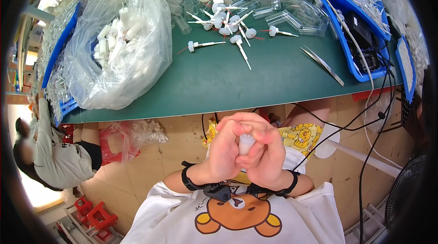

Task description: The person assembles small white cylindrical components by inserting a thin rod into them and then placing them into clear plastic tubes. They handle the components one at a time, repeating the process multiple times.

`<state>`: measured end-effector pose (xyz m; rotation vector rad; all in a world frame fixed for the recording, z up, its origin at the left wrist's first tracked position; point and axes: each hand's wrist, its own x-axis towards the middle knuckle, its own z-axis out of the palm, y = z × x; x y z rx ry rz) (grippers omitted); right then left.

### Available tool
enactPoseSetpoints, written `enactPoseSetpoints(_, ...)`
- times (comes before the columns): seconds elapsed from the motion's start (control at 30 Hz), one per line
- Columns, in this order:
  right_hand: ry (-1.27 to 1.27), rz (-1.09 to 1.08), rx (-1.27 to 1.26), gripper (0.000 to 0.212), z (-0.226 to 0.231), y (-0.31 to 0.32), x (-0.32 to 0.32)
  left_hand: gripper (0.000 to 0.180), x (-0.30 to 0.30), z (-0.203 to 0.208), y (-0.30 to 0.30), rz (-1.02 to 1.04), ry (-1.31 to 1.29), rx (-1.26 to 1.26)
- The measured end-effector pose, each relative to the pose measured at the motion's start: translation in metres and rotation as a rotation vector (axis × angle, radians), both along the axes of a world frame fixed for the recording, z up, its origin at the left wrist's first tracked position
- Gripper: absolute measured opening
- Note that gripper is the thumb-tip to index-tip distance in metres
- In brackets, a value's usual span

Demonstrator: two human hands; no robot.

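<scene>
I see both hands, left hand point(223, 150) and right hand point(267, 153), pressed together, clamped on small white plastic cylinder point(246, 143), held below near edge of green surface point(205, 84). Several finished white plunger pieces point(228, 27) lie mid-surface; clear bag of white cylinders point(118, 43) at left edge looks mostly full, much left.

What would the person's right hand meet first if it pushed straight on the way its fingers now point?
The right hand points inward, so it would meet the small white plastic part clasped between it and the left hand; depth is unclear.
</scene>
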<state>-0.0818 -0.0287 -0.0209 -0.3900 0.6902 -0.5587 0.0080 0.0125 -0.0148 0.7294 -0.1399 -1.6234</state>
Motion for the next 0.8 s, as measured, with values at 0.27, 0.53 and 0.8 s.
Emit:
enactPoseSetpoints(0.27, -0.146, 0.114, -0.148, 0.063, 0.009, -0.013, -0.007, 0.027, 0.006, 0.000, -0.005, -0.026, 0.149, -0.330)
enactPoseSetpoints(0.53, -0.096, 0.061, -0.378, 0.069, 0.004, -0.025, -0.021, 0.045, 0.005, -0.004, -0.002, 0.003, -0.119, -0.447)
enactPoseSetpoints(0.8, -0.157, 0.113, -0.364, 0.052, 0.001, -0.023, -0.017, 0.050, 0.008, 0.005, 0.000, -0.041, -0.047, -0.336)
